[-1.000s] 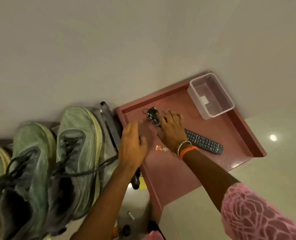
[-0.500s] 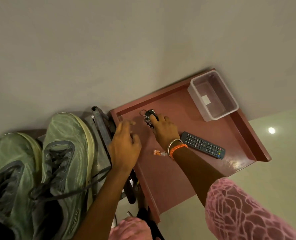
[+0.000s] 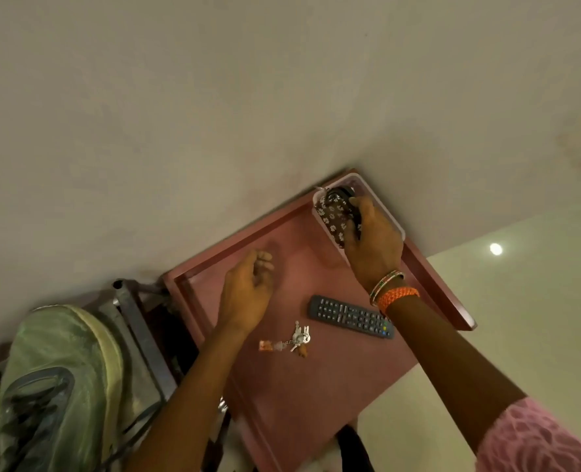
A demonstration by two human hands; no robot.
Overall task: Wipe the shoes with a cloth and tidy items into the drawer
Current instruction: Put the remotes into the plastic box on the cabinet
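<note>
Reddish drawer (image 3: 316, 386): remote (image 3: 350, 316), keys (image 3: 297, 338); right fingers (image 3: 352, 233) grasping floral pouch (image 3: 333, 212), left fingers (image 3: 263, 262) loosely curled, released.

Right hand (image 3: 372, 238) extended forward, fingers curled in a grip, left hand (image 3: 246, 294) hovering, loosely curled

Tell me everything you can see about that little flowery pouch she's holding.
The pouch is small and oblong, of dark brown fabric printed with white daisies, with a metal ring at its far end. It looks soft and closed. The right hand grips it from the near side, fingers curled round it, holding it at the clear plastic box in the far corner of the reddish drawer. Whether it rests on the box's bottom cannot be told.
</note>
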